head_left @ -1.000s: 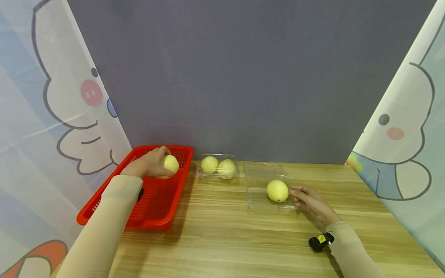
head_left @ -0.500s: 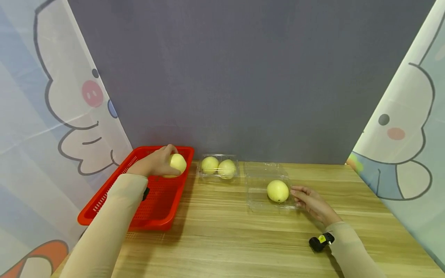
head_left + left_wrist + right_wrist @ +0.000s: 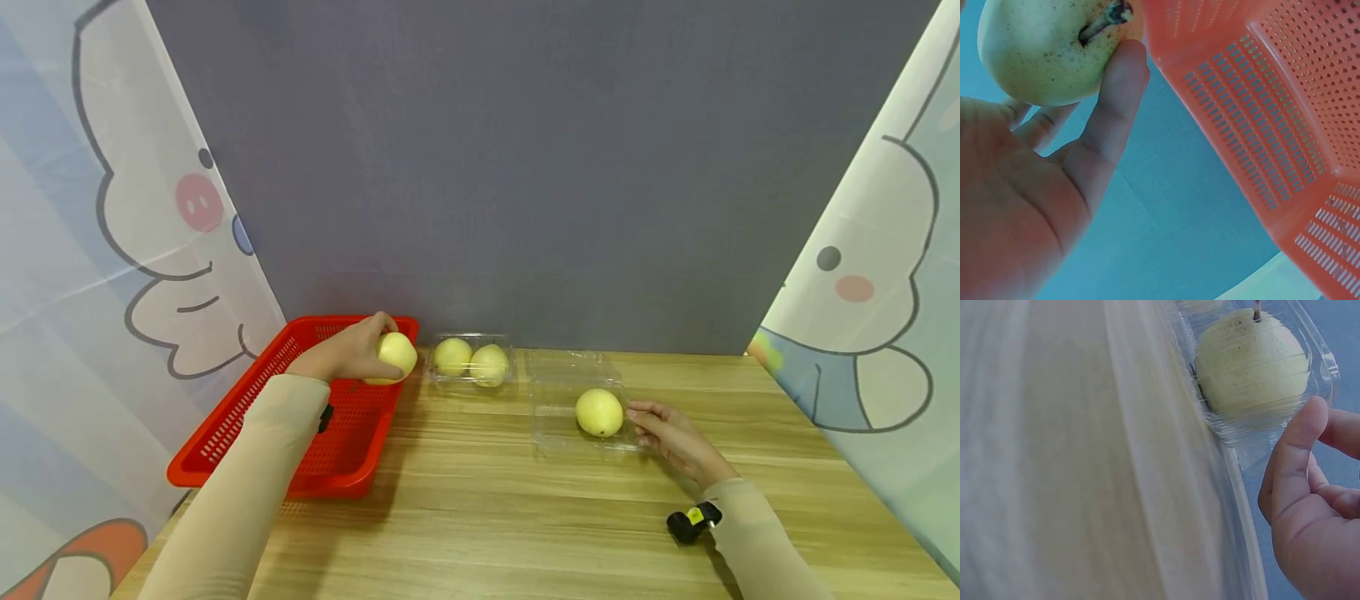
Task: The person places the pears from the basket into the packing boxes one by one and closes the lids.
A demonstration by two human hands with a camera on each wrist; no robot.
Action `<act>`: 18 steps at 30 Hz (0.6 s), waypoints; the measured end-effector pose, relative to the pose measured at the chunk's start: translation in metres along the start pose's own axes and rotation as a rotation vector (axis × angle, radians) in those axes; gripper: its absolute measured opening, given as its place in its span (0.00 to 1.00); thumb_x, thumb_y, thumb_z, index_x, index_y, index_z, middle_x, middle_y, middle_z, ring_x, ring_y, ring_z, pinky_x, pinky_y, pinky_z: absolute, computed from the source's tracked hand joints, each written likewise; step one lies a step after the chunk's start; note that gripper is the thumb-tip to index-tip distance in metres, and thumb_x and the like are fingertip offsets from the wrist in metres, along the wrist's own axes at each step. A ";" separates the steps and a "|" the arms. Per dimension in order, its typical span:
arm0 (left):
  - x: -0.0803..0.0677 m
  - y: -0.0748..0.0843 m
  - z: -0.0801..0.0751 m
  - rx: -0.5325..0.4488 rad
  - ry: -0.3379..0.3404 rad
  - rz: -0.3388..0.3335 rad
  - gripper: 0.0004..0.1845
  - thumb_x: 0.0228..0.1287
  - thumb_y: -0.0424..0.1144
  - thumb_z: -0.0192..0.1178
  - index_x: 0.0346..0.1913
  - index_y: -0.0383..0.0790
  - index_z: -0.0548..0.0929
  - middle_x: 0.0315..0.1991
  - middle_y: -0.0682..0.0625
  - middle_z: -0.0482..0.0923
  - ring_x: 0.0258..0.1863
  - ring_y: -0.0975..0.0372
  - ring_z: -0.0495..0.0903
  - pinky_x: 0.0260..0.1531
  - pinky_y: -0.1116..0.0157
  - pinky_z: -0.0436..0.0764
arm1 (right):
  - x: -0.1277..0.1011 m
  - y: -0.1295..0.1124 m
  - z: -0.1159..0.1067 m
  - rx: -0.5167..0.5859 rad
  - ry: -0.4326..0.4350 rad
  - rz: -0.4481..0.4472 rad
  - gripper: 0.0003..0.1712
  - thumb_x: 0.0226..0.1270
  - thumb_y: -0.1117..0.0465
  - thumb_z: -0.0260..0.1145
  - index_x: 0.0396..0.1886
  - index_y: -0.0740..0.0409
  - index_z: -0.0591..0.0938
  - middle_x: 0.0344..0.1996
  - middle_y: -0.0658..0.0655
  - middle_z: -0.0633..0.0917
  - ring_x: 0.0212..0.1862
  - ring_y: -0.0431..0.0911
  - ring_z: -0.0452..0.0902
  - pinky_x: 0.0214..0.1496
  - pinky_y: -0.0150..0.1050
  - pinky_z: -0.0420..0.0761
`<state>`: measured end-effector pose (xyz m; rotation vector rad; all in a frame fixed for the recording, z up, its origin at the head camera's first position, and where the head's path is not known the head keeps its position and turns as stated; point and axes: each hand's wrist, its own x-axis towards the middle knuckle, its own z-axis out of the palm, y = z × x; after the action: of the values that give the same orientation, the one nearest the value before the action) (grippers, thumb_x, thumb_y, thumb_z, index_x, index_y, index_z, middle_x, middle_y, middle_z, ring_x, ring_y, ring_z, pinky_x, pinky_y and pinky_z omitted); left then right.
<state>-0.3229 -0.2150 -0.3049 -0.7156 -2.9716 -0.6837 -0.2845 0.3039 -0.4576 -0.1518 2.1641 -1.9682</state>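
Note:
My left hand [image 3: 348,350] grips a pale yellow pear [image 3: 397,355] above the right rim of the red basket [image 3: 372,442]. The left wrist view shows that pear [image 3: 1041,56] close up, stem towards the camera and fingers around it. On the right, my right hand [image 3: 678,440] pinches the right edge of an unfolded clear plastic clamshell box [image 3: 551,429]. One pear [image 3: 599,412] lies in this box, towards its right side. Through the box wall in the right wrist view, this pear [image 3: 1250,369] shows its stem upward.
A second clear box [image 3: 468,382] with two pears [image 3: 452,357] stands at the back, between basket and unfolded box. A grey panel [image 3: 525,167] rises behind the wooden table [image 3: 480,517]. Printed curtains [image 3: 847,333] flank both sides.
My left hand has carried its pear to the right, from over the basket's inside to its right rim. The right hand and the unfolded box have stayed in place.

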 end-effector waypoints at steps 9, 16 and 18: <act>0.003 0.007 0.007 0.018 -0.027 0.043 0.27 0.51 0.43 0.69 0.56 0.46 0.74 0.49 0.46 0.73 0.42 0.55 0.74 0.37 0.59 0.79 | -0.001 -0.001 0.001 0.002 -0.004 -0.005 0.36 0.79 0.57 0.58 0.73 0.76 0.56 0.43 0.56 0.73 0.37 0.37 0.71 0.38 0.30 0.80; 0.007 0.019 0.012 0.051 -0.034 0.045 0.27 0.49 0.46 0.71 0.54 0.50 0.75 0.47 0.49 0.74 0.42 0.57 0.75 0.39 0.58 0.78 | -0.002 -0.001 0.002 0.006 0.000 -0.003 0.36 0.79 0.56 0.57 0.73 0.76 0.56 0.43 0.56 0.73 0.37 0.38 0.71 0.38 0.30 0.80; 0.009 0.022 0.013 0.051 -0.035 0.052 0.27 0.50 0.46 0.71 0.54 0.49 0.75 0.47 0.49 0.74 0.42 0.56 0.75 0.39 0.58 0.78 | -0.001 -0.001 0.001 0.004 0.000 -0.005 0.36 0.79 0.56 0.57 0.73 0.76 0.56 0.44 0.56 0.73 0.37 0.38 0.71 0.38 0.29 0.80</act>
<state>-0.3203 -0.1878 -0.3064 -0.8057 -2.9778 -0.5958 -0.2829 0.3031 -0.4567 -0.1564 2.1618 -1.9745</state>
